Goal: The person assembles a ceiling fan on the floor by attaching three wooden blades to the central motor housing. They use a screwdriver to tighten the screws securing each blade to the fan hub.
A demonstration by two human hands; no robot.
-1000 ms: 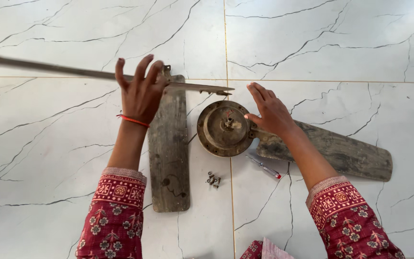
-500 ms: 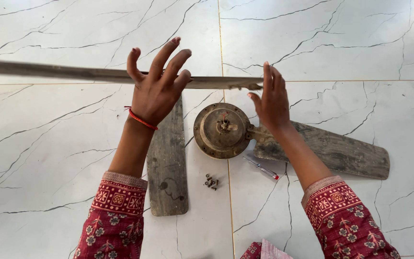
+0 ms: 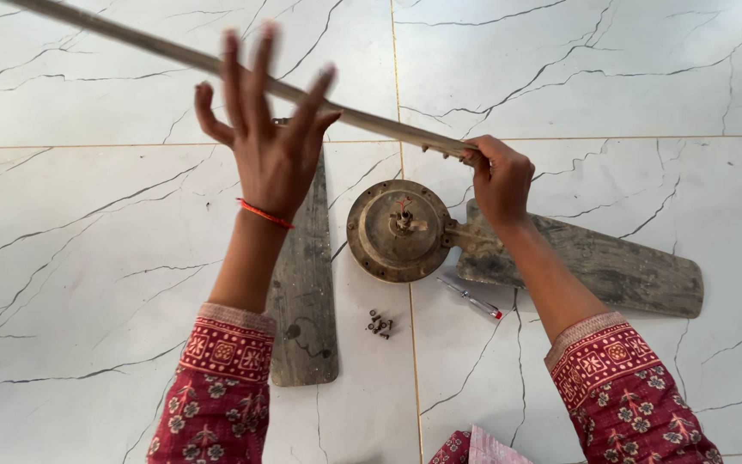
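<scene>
left hand [image 3: 270, 150]: fingers spread wide and blurred, palm turned away from the camera; it sits against the raised fan blade [image 3: 130, 39] near its middle, seemingly propping it rather than gripping it; whether it truly touches cannot be told for sure.
right hand [image 3: 501, 176]: fingers curled shut around the narrow inner end of the raised fan blade, just above the motor hub [image 3: 398, 230].
raised fan blade: held up off the floor [image 3: 70, 241], long axis running from the upper left edge of the view down to the right hand; seen nearly edge-on.
key relation: the blade's gripped end lies at the right hand, close to the hub; its far end runs out to the left, past the left hand. the right hand is the nearer to the hub.
motor hub: round, rusty, flat on the floor, with one blade [image 3: 594, 262] attached at its right.
loose blade [image 3: 304, 283]: lying on the floor left of the hub, long axis toward the camera.
small parts: a cluster of screws [image 3: 379, 323] and a screwdriver [image 3: 471, 298] below the hub.
</scene>
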